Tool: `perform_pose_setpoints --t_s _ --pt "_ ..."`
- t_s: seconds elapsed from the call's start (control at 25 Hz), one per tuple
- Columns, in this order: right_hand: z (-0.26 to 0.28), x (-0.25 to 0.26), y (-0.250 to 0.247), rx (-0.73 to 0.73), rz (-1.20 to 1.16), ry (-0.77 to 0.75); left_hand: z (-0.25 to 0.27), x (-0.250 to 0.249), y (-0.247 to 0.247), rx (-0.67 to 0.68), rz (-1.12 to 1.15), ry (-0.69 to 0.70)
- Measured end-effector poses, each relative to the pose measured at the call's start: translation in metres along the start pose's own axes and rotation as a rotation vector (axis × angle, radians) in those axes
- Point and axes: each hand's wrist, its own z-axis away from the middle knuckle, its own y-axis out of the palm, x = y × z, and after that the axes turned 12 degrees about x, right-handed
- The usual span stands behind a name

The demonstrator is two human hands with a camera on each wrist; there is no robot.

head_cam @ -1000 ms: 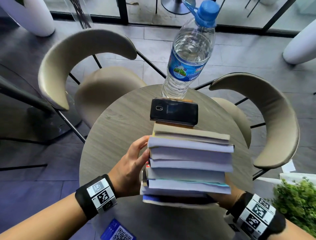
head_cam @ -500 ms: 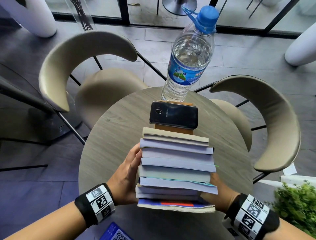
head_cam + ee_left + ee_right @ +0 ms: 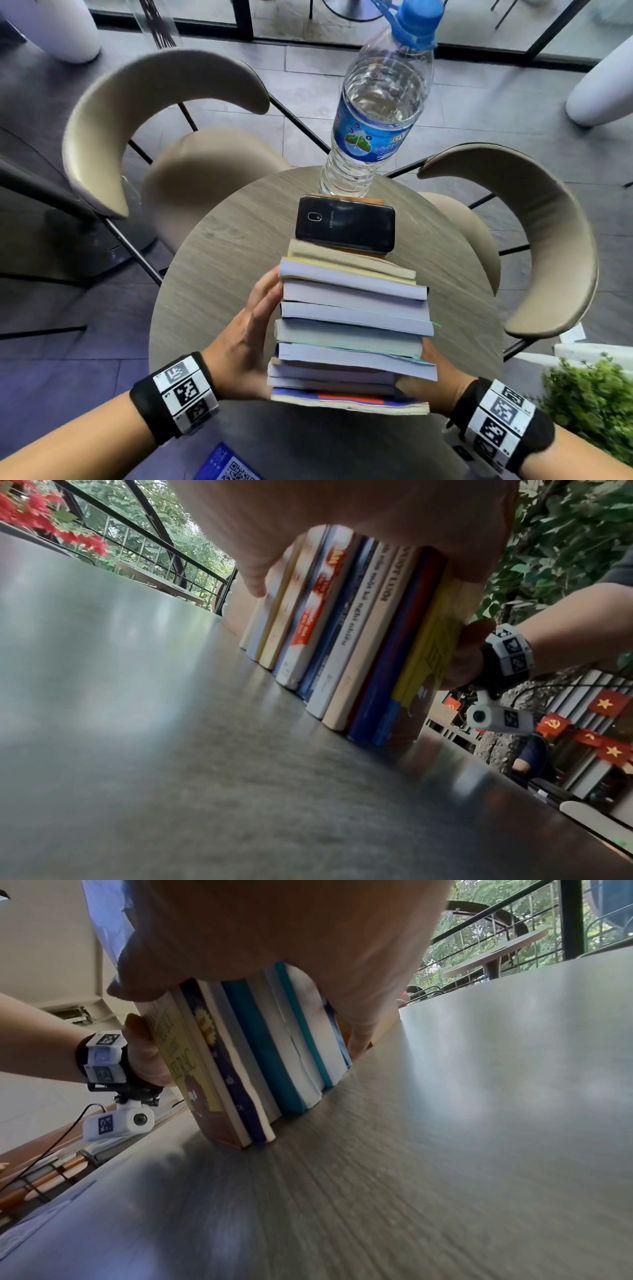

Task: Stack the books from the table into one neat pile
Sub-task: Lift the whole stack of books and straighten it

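Squaring step in hand: stack of books [image 3: 352, 329] standing on tabletop [image 3: 219, 260] — left hand [image 3: 250, 342] and right hand [image 3: 435, 380] pressed flat, fingers extended, against opposite sides — next, press staggered edges flush.

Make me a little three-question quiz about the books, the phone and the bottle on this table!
1. True or false: the black smartphone lies on top of the pile of paperback books.
2. Which hand presses the pile's left side: the left hand or the right hand?
3. What colour is the cap of the clear plastic water bottle behind the pile on the round grey wooden table? A) red B) blue C) green

Key: 1 true; 2 the left hand; 3 B.
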Motion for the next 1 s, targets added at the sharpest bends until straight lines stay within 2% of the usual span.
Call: perform_pose_setpoints --t_s 0.08,0.24,0.28,0.4,0.44,0.52,0.72,0.84,1.0 --pt "-0.001 -0.012 0.004 0.009 -0.012 0.044 -0.001 -0.002 -0.003 -0.014 0.016 -0.025" --pt "-0.003 -0.029 0.010 0.019 0.054 0.043 -0.004 -0.007 0.003 -0.079 0.108 0.060" --pt "-0.003 -0.027 0.009 0.012 0.051 0.047 -0.002 -0.006 0.003 -0.042 0.117 0.010" --pt "-0.008 -0.015 0.005 0.003 0.040 0.025 0.005 -0.007 0.007 0.059 0.145 -0.296" --pt "-0.010 -0.008 0.007 -0.029 0.049 0.005 0.006 -0.006 0.007 0.071 0.174 -0.323" --pt "-0.014 0.005 0.011 -0.057 0.017 -0.026 0.005 -0.001 0.009 0.056 0.218 -0.284" --pt "-0.003 0.028 0.007 -0.046 -0.058 -0.019 0.009 -0.010 0.006 0.039 0.079 -0.237" --pt "-0.006 0.046 0.007 -0.057 -0.098 -0.086 0.017 -0.015 0.005 -0.036 0.130 -0.312" --pt "-0.010 0.037 0.005 -0.041 -0.159 -0.090 0.022 -0.007 0.012 -0.030 0.048 -0.237"
